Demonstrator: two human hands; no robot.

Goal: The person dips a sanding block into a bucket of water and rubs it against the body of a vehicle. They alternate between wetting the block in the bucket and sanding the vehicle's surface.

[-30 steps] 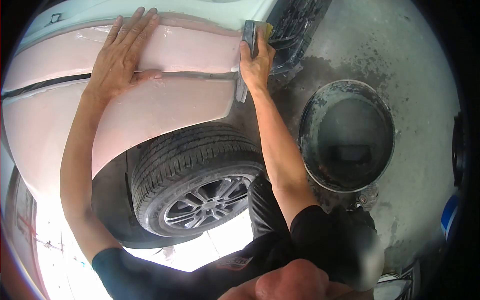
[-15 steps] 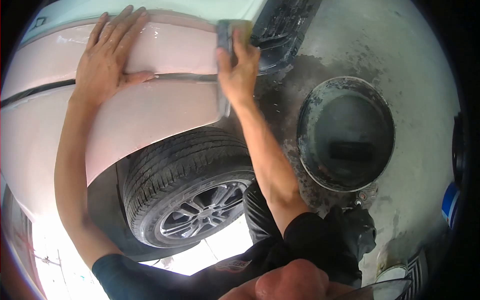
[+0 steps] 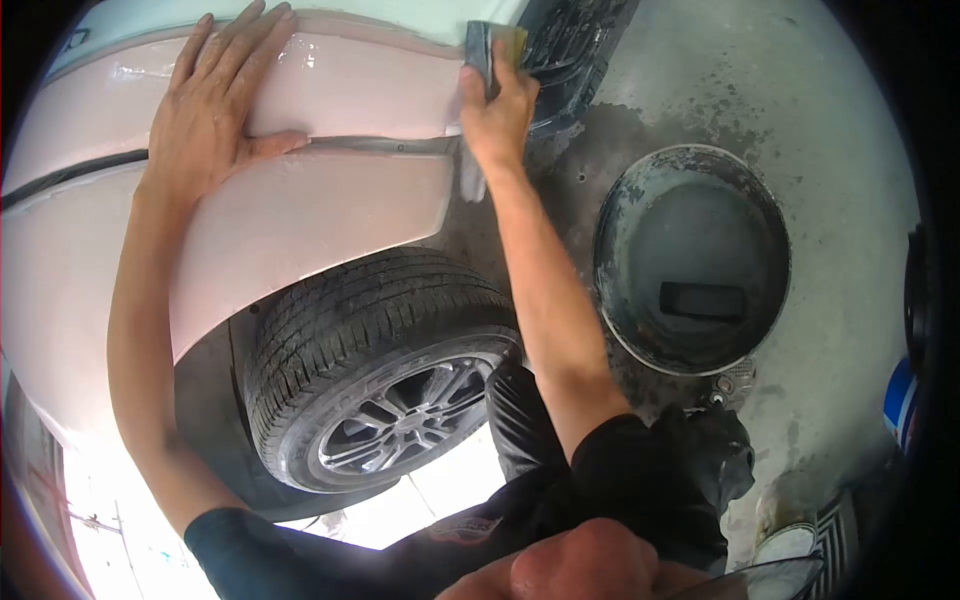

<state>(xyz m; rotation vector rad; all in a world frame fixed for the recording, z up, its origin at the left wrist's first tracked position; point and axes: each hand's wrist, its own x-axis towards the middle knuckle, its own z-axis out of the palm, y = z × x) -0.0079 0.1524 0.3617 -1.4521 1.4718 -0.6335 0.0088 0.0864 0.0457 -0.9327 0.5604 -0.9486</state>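
Note:
My left hand [image 3: 203, 125] lies flat on the pinkish, wet-looking car panel [image 3: 375, 90], its fingers spread toward the pale green band at the top. In my right hand [image 3: 502, 120] is a sanding block [image 3: 481, 48] with a grey face and a yellow-green side. It sits at the panel's right end, beside the black trim [image 3: 572, 75]. My fingers hide part of the block. A grey strip [image 3: 471, 172] shows just below that hand. Under a dark gap, a lower pink panel [image 3: 330, 205] curves over the tyre [image 3: 365, 300].
A round, worn basin [image 3: 607, 225] stands on the wet floor to the right, with a dark rectangular block [image 3: 703, 301] in it. Farther right is a blue container [image 3: 900, 402]. A pale tin [image 3: 786, 543] stands at lower right, near my knee.
My right hand has moved right and slightly up with the sanding block, past the panel's end toward the black trim. The left hand stays in nearly the same place.

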